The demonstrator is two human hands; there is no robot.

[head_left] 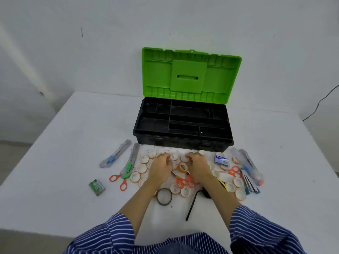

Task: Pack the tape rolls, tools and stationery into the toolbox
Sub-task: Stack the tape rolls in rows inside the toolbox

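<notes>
The black toolbox (183, 140) stands open at the back middle of the table, its green lid (190, 76) upright and its divided tray bare. Several small white tape rolls (144, 159) lie scattered in front of it. My left hand (160, 166) and my right hand (199, 166) rest side by side in the pile, fingers curled down. The left hand's fingertips close on a white tape roll (173, 156). The right hand's fingers curl round another white roll (202, 152). An orange tape roll (182, 166) lies between the hands.
Two utility knives (115, 155) lie at the left with orange scissors (119, 180) and a small green box (97, 187). More scissors (185, 182), a black ring (164, 196) and a black hex key (191, 205) lie nearer me. A staples box (222, 159), knives (247, 165) and pens (250, 186) lie at the right.
</notes>
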